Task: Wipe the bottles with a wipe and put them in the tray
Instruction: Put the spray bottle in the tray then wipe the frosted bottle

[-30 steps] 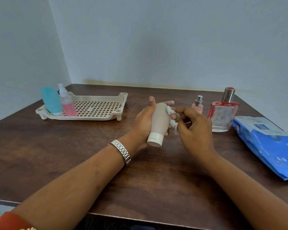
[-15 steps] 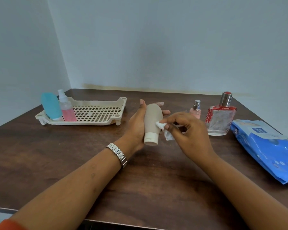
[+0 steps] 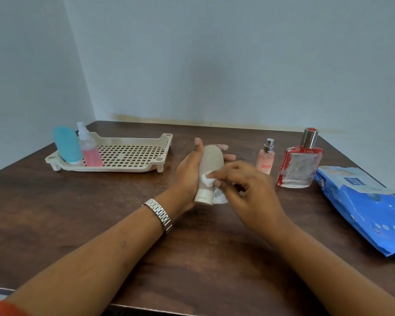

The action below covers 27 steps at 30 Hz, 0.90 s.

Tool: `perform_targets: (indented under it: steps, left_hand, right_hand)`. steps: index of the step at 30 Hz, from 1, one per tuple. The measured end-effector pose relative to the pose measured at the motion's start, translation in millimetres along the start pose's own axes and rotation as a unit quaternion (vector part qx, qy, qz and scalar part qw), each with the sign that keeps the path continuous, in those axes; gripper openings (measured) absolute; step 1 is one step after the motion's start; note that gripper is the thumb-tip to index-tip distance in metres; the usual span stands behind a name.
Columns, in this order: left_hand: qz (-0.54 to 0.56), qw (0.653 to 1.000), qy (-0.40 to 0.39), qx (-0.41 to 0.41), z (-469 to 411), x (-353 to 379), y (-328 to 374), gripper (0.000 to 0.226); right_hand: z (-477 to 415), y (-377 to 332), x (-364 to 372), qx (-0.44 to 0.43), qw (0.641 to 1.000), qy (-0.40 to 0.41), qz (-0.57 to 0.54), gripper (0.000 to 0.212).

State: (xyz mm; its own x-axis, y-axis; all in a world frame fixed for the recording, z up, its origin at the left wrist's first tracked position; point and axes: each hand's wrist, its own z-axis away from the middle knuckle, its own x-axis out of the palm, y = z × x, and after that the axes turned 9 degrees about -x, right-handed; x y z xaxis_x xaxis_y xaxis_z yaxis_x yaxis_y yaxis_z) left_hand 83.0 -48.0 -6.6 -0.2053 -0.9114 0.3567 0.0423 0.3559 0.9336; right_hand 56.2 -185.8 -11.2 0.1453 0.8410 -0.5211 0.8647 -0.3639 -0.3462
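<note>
While the left hand (image 3: 187, 172) grips the beige tube (image 3: 211, 160) over the table (image 3: 100, 213), cap end lowest, the right hand (image 3: 249, 190) pinches a crumpled wipe (image 3: 206, 179) against the tube's lower body. Good practice: turn the tube within a firm grip so every side, cap included, meets the wipe. A blue bottle (image 3: 67, 144) and pink spray (image 3: 90, 153) stand in the tray (image 3: 128, 168); a small spray (image 3: 266, 160) and glass bottle (image 3: 300, 167) wait at right.
</note>
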Motion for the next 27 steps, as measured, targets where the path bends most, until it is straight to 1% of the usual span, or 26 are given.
perform_targets:
  steps: [2, 4, 6, 8, 11, 13, 16, 19, 21, 23, 25, 27]
  left_hand:
    - [-0.033, 0.999, 0.014, 0.015, -1.1, -0.9, 0.3, 0.062]
    - [-0.035, 0.999, 0.011, 0.02, -1.1, 0.0, 1.4, 0.061]
    - [-0.012, 1.0, 0.003, 0.008, -1.3, 0.5, 2.4, 0.062]
    - [-0.006, 1.0, -0.002, -0.002, -2.1, 0.2, 1.8, 0.063]
    - [-0.038, 0.999, 0.014, -0.011, -1.0, -0.2, 0.9, 0.063]
    - [-0.048, 0.998, 0.028, -0.007, 0.1, -0.2, 2.2, 0.062]
    - [-0.044, 0.998, 0.032, 0.005, 1.3, -1.0, 5.3, 0.059]
    - [-0.041, 0.999, 0.032, 0.007, 2.5, -1.7, 7.5, 0.055]
    - [-0.04, 0.999, 0.035, 0.008, 2.8, -1.9, 8.3, 0.053]
    - [-0.039, 0.999, 0.035, 0.005, 2.6, -2.5, 8.0, 0.051]
    - [-0.04, 0.999, 0.03, 0.002, 2.7, -2.6, 7.7, 0.05]
    - [-0.039, 0.999, 0.025, -0.001, 2.8, -2.5, 7.3, 0.05]
  right_hand:
    - [-0.2, -3.0, -0.8, -0.007, 0.998, -0.055, -0.032, 0.023]
    - [-1.3, -3.7, -4.7, 0.007, 0.994, -0.075, -0.073, 0.02]
    - [-3.8, -2.7, -10.1, 0.047, 0.989, -0.041, -0.138, 0.018]
    - [-7.1, -1.8, -15.1, 0.102, 0.97, 0.011, -0.22, 0.021]
    - [-11.0, 0.3, -20.5, 0.162, 0.948, 0.067, -0.265, 0.029]
    - [-11.9, 1.9, -21.9, 0.213, 0.925, 0.086, -0.304, 0.03]
    - [-12.1, 4.7, -22.4, 0.281, 0.87, 0.121, -0.386, 0.033]
    - [-13.3, 5.4, -23.0, 0.313, 0.827, 0.137, -0.446, 0.035]
    - [-14.1, 4.8, -22.9, 0.316, 0.807, 0.139, -0.479, 0.041]
    - [-14.3, 4.6, -23.4, 0.31, 0.799, 0.136, -0.496, 0.054]
    - [-13.6, 4.9, -24.3, 0.3, 0.802, 0.126, -0.502, 0.063]
    - [-12.0, 5.0, -23.5, 0.286, 0.815, 0.1, -0.495, 0.059]
